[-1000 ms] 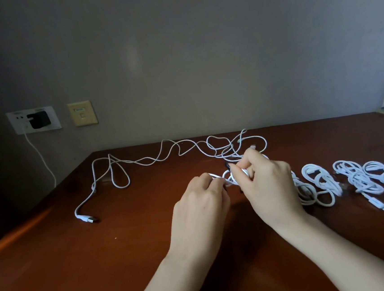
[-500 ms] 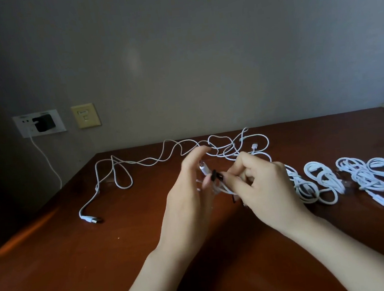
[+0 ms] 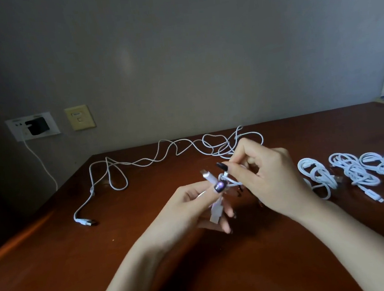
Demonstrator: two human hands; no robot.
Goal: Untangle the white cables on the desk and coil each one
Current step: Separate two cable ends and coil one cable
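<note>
While the wrap is this small, the grip matters most. Nearest the camera, the left hand [image 3: 192,204] pinches a short bundle of cable between thumb and curled fingers [image 3: 202,192]. A plug [image 3: 207,175] sticks up past the thumb toward eleven o'clock, and another white end hangs below the fingers. Just at its two o'clock, the right hand [image 3: 269,180] pinches a small loop [image 3: 233,183] of the same cable between thumb and forefinger, the other fingers curled behind. Both hands are raised off the surface [image 3: 58,275].

The step in hand looks like winding this cable into a coil. To do it well, the left pinch should stay firm as the anchor. The right should lay each turn the same size beside the last, drawing slack slowly so nothing kinks.

Beyond the hands, toward twelve, what seems the rest of the cable [image 3: 154,157] lies in loose crossing loops near the back edge. It runs out to ten o'clock and ends in a USB plug [image 3: 88,222] at nine. Those crossings could snag as slack is drawn, so they want shaking out first.

At three o'clock several coils [image 3: 316,175] lie in a row, apparently done. On the wall at ten o'clock a black charger [image 3: 36,126] sits in a socket [image 3: 14,128].
</note>
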